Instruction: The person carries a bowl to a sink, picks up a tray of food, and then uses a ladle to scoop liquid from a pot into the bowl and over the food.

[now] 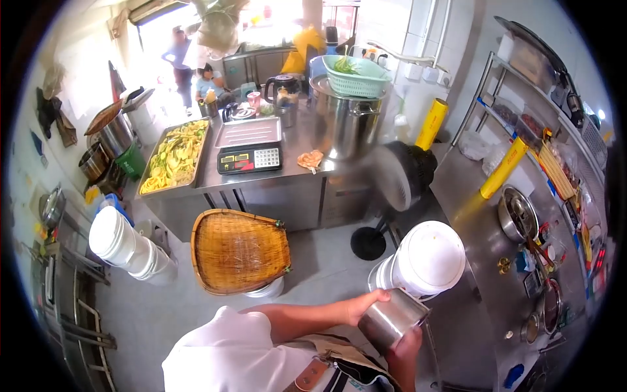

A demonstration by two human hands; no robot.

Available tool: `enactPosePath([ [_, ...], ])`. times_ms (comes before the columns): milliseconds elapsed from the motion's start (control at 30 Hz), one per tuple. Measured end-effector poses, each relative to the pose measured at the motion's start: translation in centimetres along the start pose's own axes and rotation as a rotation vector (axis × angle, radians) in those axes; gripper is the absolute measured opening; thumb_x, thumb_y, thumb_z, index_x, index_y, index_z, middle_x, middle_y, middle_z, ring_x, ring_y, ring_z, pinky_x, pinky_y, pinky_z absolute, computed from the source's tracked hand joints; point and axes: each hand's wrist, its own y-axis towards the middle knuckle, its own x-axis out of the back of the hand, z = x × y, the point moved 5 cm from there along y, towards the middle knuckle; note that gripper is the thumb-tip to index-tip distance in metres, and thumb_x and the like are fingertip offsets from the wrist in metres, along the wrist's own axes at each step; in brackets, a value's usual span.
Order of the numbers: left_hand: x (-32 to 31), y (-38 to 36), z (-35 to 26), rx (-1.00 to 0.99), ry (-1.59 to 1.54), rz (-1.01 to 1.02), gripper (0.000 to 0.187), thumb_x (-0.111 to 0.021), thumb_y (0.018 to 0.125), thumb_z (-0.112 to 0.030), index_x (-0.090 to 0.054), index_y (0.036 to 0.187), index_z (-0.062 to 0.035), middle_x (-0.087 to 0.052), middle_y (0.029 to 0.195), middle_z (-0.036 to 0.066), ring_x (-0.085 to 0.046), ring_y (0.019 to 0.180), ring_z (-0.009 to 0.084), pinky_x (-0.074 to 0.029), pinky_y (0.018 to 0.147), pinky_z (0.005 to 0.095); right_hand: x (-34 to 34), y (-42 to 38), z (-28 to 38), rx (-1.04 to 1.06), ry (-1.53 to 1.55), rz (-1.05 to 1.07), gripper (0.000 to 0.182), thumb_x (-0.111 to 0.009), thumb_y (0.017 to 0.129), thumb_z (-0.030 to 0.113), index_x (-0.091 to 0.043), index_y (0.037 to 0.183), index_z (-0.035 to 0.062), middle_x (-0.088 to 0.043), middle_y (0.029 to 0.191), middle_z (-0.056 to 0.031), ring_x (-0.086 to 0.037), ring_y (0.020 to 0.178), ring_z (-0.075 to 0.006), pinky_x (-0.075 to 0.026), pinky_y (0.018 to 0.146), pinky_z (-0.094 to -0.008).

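Steel cup (394, 319): low centre, tilted, just beside the white bucket stack (428, 259) at the steel surface (480, 261). Left hand (367, 306) grip closed on its upper side; right hand (406, 346) grip closed beneath it.

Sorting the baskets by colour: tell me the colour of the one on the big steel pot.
Light green basket, clearest in the head view.
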Motion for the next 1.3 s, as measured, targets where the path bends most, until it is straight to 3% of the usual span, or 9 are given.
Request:
enactPosePath([
  [100, -0.4, -1.0, -1.6, 0.109, -0.109, -0.081, 0.068, -0.056, 0.072, -0.047, -0.047, 0.122, -0.0016, -0.055, 0.115, 0.017, -0.052, 0.101, 0.0304, -0.039, 0.092, 0.0425, 1.9, -2.0, 0.2, 0.093, -0.364, 0.215, 0.022, -0.057, 0.075, 0.001, -0.058, 0.097, -0.0006, -0.060, 0.084, -0.0029, -0.055, 0.077, -0.0103, -0.044, 0.069, -0.0267],
  [267, 1.5, -0.5, -0.2, 0.107, -0.100, -0.257, 0.065, -0.056, 0.073, -0.049, -0.051, 0.118, -0.0025, -0.058, 0.110, 0.015, -0.054, 0.100, 0.0284, -0.040, 0.093, 0.0418, -0.6, -2.3, 3.2, 0.342, -0.422, -0.233, 0.021, -0.051, 0.077, 0.001, -0.056, 0.096, -0.0051, -0.059, 0.081, -0.0053, -0.055, 0.071, -0.0123, -0.044, 0.064, -0.0261],
  [433, -3.5, -3.5, -1.3, 0.019, 0.159, -0.418, 0.061, -0.045, 0.077, -0.046, -0.057, 0.113, 0.0011, -0.061, 0.111, 0.017, -0.057, 0.102, 0.0302, -0.042, 0.093, 0.0426, -0.2, 0.7, 3.8, 0.626, -0.510, -0.420, 0.019, -0.054, 0.086, 0.006, -0.055, 0.102, -0.0051, -0.061, 0.090, -0.0106, -0.057, 0.081, -0.0169, -0.046, 0.071, -0.0321],
  [500, -1.3, -2.9, -0.6, 0.046, -0.069, -0.251, 0.067, -0.047, 0.073, -0.045, -0.046, 0.126, -0.0044, -0.056, 0.118, 0.015, -0.056, 0.104, 0.0313, -0.043, 0.091, 0.0445, 0.0, 1.3, 6.7, 0.845, -0.899, -0.414, 0.014, -0.057, 0.086, 0.011, -0.053, 0.089, -0.0021, -0.057, 0.081, -0.0195, -0.059, 0.071, -0.0329, -0.046, 0.063, -0.0369],
  [700, 1.5, -1.6, -3.8, -0.206, 0.183, -0.094, 0.070, -0.056, 0.069, -0.048, -0.049, 0.123, -0.0046, -0.055, 0.119, 0.014, -0.054, 0.105, 0.0312, -0.046, 0.089, 0.0457, 2.3, 0.5, 5.9, 0.594, -1.346, -0.262, 0.023, -0.060, 0.082, 0.021, -0.054, 0.084, -0.0003, -0.058, 0.078, -0.0166, -0.059, 0.067, -0.0373, -0.047, 0.057, -0.0448],
  [833, -0.4, -1.3, -5.3, -0.334, -0.096, 0.148, 0.060, -0.041, 0.085, -0.053, -0.049, 0.121, -0.0054, -0.054, 0.117, 0.008, -0.052, 0.105, 0.0208, -0.046, 0.085, 0.0367, 0.8, -1.4, 6.7, 0.235, -1.174, 0.103, 0.026, -0.054, 0.086, 0.026, -0.056, 0.092, 0.0008, -0.057, 0.079, -0.0192, -0.057, 0.072, -0.0394, -0.045, 0.069, -0.0466],
  [1000, -1.1, -0.1, -2.8, -0.221, 0.371, -0.240, 0.073, -0.051, 0.071, -0.053, -0.046, 0.126, -0.0048, -0.053, 0.121, 0.014, -0.053, 0.108, 0.0289, -0.043, 0.093, 0.0436, -2.9, 1.7, 6.6, 0.517, -1.125, 0.005, 0.014, -0.051, 0.082, 0.012, -0.057, 0.084, -0.0002, -0.061, 0.084, -0.0215, -0.060, 0.076, -0.0390, -0.048, 0.064, -0.0468],
  [1200, -2.9, 0.5, 0.3, -0.056, -0.056, 0.132, 0.068, -0.048, 0.076, -0.046, -0.042, 0.129, -0.0032, -0.049, 0.125, 0.015, -0.050, 0.112, 0.0263, -0.040, 0.096, 0.0420, -1.5, 2.4, 2.6, 0.408, -1.429, 0.109, 0.015, -0.054, 0.076, 0.012, -0.063, 0.084, 0.0026, -0.063, 0.088, -0.0193, -0.062, 0.075, -0.0344, -0.051, 0.062, -0.0409],
  [1300, -2.4, 0.1, -0.4, -0.061, 0.146, -0.060, 0.084, -0.056, 0.063, -0.042, -0.035, 0.136, -0.0063, -0.048, 0.125, 0.017, -0.046, 0.117, 0.0314, -0.037, 0.098, 0.0438, -1.5, 2.5, 1.0, 0.576, -1.242, 0.147, 0.027, -0.062, 0.071, 0.032, -0.061, 0.089, 0.0125, -0.063, 0.092, -0.0074, -0.060, 0.083, -0.0250, -0.048, 0.070, -0.0353],
])
